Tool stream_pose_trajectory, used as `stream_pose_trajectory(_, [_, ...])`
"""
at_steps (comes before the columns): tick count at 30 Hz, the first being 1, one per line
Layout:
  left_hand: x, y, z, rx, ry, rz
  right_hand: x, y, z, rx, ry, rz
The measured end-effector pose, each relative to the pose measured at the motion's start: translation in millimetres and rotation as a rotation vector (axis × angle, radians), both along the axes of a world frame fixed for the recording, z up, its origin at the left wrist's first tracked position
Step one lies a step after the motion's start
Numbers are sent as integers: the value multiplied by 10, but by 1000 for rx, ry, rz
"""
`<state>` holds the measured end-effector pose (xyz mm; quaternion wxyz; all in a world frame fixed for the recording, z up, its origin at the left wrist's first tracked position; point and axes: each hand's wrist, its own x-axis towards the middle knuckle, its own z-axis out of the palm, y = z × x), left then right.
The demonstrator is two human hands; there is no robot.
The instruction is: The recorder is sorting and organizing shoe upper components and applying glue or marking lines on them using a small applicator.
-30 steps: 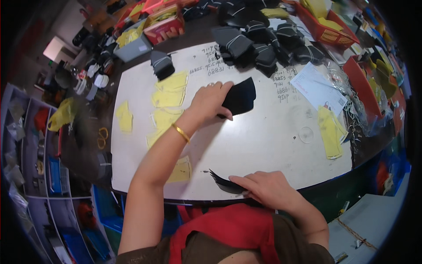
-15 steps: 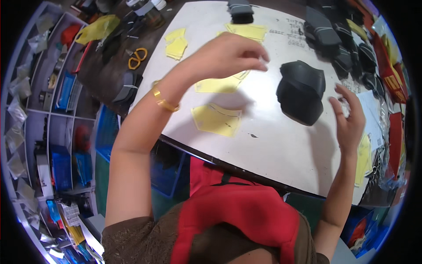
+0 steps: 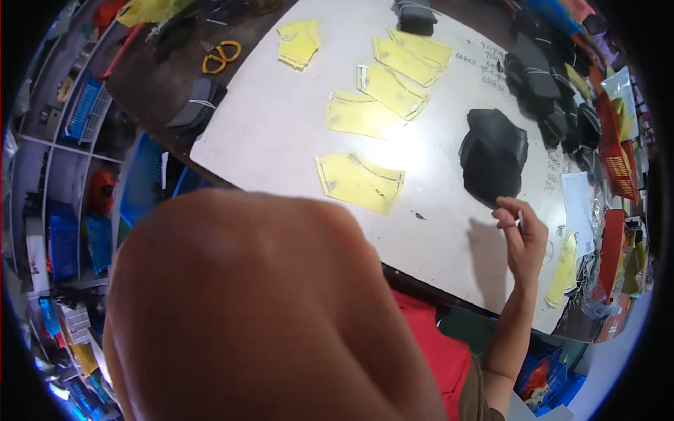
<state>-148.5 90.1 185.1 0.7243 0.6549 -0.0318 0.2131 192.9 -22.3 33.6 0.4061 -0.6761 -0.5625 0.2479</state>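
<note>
My left hand is raised very close to the camera and fills the lower left. It is blurred, and its fingers cannot be made out. My right hand hovers at the table's right side, just below a stack of black cut pieces. Its fingers are curled together around a small pale thing, mostly hidden. Several yellow pattern pieces lie on the white tabletop: one nearest, an overlapping group beyond it, and a small one at the far left.
Orange-handled scissors lie on the dark surface at left, near a tied black bundle. More tied black bundles crowd the far right. A white paper sheet and a yellow piece lie at the right edge. Shelves with bins stand left.
My left hand has come back from above the yellow pieces up toward the camera, uncovering them. My right hand has moved nearer and slightly left. The view has shifted a little.
</note>
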Motion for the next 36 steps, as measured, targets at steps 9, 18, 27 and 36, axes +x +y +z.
stream_pose_trajectory(9, [113, 49, -141, -71, -114, -99, -109, -254, -473, 303, -331, -54])
stream_pose_trajectory(18, [54, -183, -1635, 1091, 465, 455, -118, -336, -429, 349, -327, -131])
stream_pose_trajectory(27, [-101, -47, -1901, 1205, 611, 638, -53, -247, -556, 239, -252, -68])
stream_pose_trajectory(36, [354, 994, -1764, 1254, 592, 572, -34, -400, -438, 233, -269, -114])
